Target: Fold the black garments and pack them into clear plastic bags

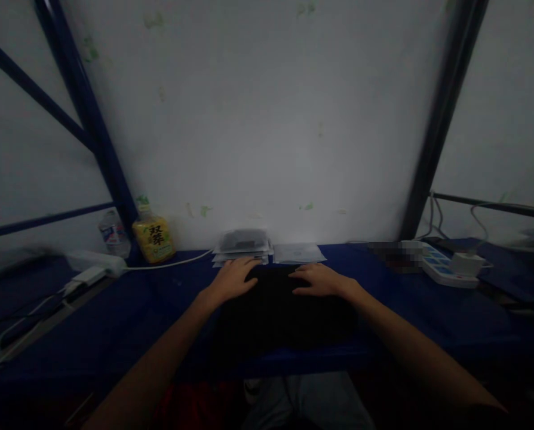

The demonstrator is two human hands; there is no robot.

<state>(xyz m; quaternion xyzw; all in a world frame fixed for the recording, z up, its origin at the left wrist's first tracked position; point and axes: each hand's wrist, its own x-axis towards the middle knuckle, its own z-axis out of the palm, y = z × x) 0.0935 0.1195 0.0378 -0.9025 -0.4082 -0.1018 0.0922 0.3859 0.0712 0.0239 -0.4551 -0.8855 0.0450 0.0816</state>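
Observation:
A black cloth-like item (pixel 285 316) lies spread on the blue table (pixel 159 310) in front of me; its folds are too dark to make out. My left hand (pixel 235 279) rests at its upper left edge, fingers apart, just in front of a stack of flat packets. On its upper right part lies my right hand (pixel 318 279), palm down with the fingers spread. Neither hand has anything gripped in it.
Behind my hands are stacked clear packets (pixel 242 240) and a flat packet (pixel 298 253). A yellow bottle (pixel 155 236) and a clear bottle (pixel 113 235) stand left. Power strips lie at left (pixel 97 261) and right (pixel 446 269), with cables.

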